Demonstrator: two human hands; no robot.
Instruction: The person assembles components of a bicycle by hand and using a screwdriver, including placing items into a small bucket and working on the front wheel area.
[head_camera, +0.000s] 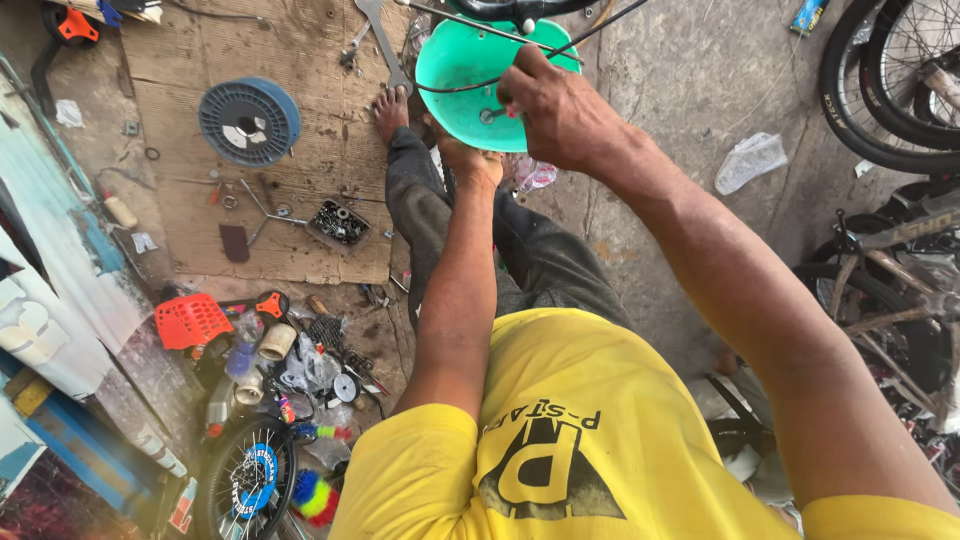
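Green basin (470, 75) hangs before us above the floor, our right hand (560, 115) pinching a thin black cable (450, 88) at its rim, left hand (470, 160) cupped beneath. We'd best keep it level, cable taut.

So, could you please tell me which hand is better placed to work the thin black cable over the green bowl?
Probably the right hand: its fingers already pinch the black cable at the rim of the green bowl. The left hand sits under the bowl, seemingly steadying it, so it looks occupied.
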